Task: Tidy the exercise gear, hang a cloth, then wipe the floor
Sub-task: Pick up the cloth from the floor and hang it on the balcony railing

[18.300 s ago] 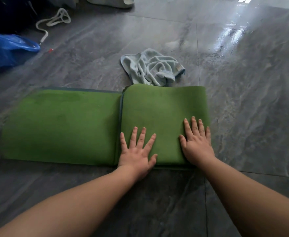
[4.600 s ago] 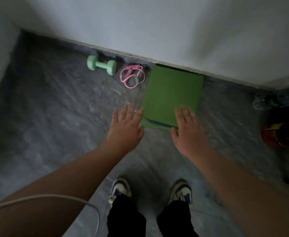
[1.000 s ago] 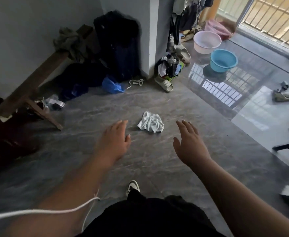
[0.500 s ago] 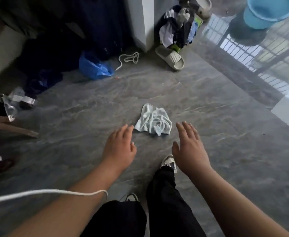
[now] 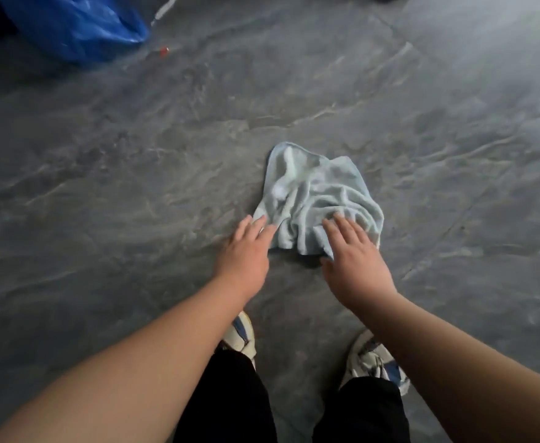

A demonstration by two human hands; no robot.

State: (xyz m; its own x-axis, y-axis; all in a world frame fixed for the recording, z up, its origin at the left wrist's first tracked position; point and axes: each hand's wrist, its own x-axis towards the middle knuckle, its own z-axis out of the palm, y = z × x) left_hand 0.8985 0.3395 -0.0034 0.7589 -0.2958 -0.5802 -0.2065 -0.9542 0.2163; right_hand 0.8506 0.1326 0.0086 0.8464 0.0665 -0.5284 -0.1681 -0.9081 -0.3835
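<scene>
A crumpled pale blue cloth (image 5: 313, 190) lies on the grey stone floor (image 5: 134, 187), just ahead of my feet. My left hand (image 5: 243, 254) hovers at the cloth's near left corner, fingers spread, its fingertips at the cloth's edge. My right hand (image 5: 351, 260) is over the cloth's near right part, fingers apart and covering a bit of it. Neither hand has closed on the cloth. The green mat and the other exercise gear are out of view.
A blue plastic bag (image 5: 77, 24) lies at the top left, with a white cord end (image 5: 163, 8) beside it and a small red scrap (image 5: 165, 50) on the floor. My two sneakers (image 5: 240, 334) stand directly below the hands.
The view has dropped closer to the floor. Both hands have reached forward from short of the cloth to its near edge. The basins, slipper and clothes pile have left the view.
</scene>
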